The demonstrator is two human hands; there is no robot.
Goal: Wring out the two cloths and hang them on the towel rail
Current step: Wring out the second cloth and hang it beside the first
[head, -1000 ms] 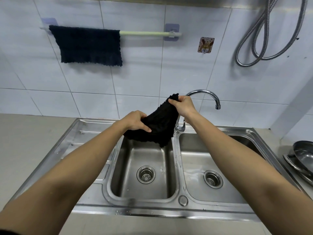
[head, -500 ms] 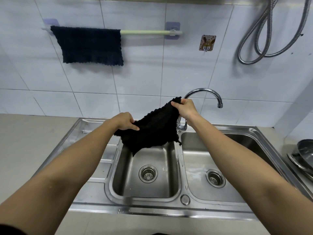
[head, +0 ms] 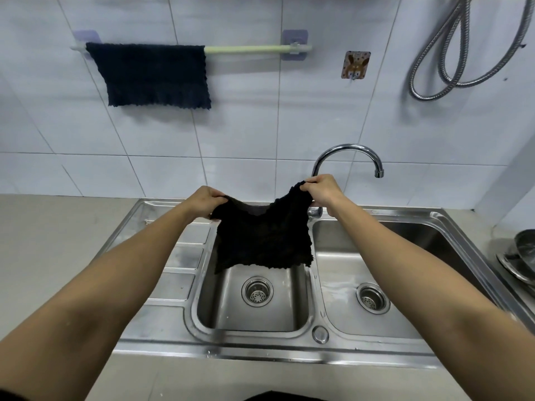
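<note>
- The left hand (head: 206, 201), at centre frame, is closed in a pinch on the upper left corner of a black cloth (head: 262, 237).
- The right hand (head: 322, 190), slightly higher and to the right, is closed on the cloth's upper right corner.
- Between the two hands the cloth hangs spread open, its top edge sagging in a shallow dip and its lower edge loose above the left basin of the sink (head: 254, 328).
- The cloth looks nubbly and soft, with a wavy, scalloped hem; its outline is roughly square.
- A second dark cloth (head: 150, 75) hangs draped over the left part of the towel rail (head: 254, 49) in the upper left of the frame, flat against the white tiled wall, the same ribbed weave and wavy bottom edge.
- The rail is a pale green rod held by two lilac wall brackets; its right half is bare.
- The sink is brushed steel with two basins, each with a round strainer, and a ribbed drainer at left.
- A curved chrome tap (head: 347, 153) rises behind the right hand.
</note>
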